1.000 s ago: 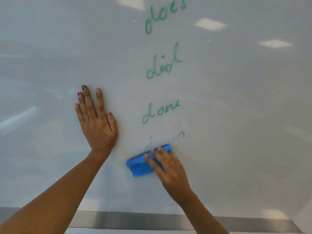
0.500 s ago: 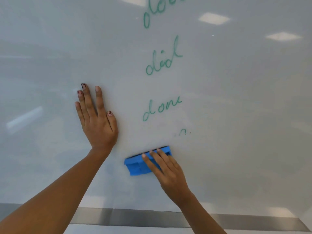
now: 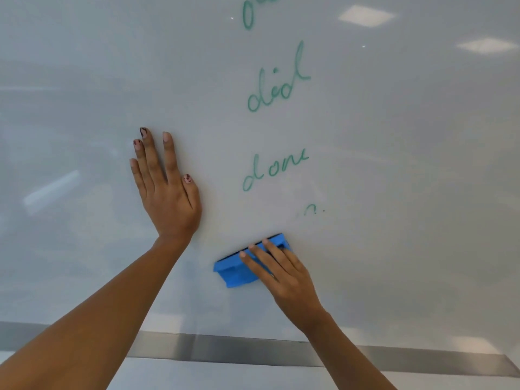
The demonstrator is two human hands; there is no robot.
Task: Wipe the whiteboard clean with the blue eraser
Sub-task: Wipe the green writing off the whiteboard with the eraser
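— At six o'clock below "done", the eraser sits on the board!
— Long axis?
— Eight to two o'clock. Right hand grips it, fingers across. Left hand lies flat, fingers straight, at ten o'clock.

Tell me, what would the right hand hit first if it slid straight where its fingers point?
Probably the left hand, near its thumb; only bare board lies between it and the eraser.
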